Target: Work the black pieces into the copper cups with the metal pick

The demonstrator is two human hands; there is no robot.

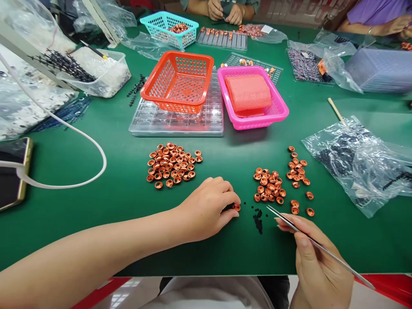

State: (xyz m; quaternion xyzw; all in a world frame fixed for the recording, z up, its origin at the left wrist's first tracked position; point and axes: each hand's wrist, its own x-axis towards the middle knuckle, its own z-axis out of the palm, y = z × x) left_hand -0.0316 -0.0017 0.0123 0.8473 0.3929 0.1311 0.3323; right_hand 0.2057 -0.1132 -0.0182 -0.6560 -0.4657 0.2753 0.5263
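Observation:
My left hand (pixel 209 208) rests on the green table with thumb and forefinger closed on a small copper-coloured cup-shaped part (pixel 236 207). In my right hand (pixel 317 257) is a pair of metal tweezers (pixel 309 238), its tips pointing left toward a little heap of tiny black pieces (pixel 258 221). Just beyond those lies a cluster of copper parts (pixel 268 186), and a looser group (pixel 296 169) sits to its right. A larger pile of the same parts (pixel 170 163) is beyond my left forearm. Whether the tweezer tips hold anything is too small to tell.
An orange basket (pixel 180 81) stands on clear plastic trays (pixel 177 124). Beside it, a pink basket (pixel 273 111) holds folded foam. Plastic bags of black parts (pixel 357 159) lie right; a phone (pixel 14 171) and white cable (pixel 93 146) lie left. Co-workers' hands (pixel 225 10) are across the table.

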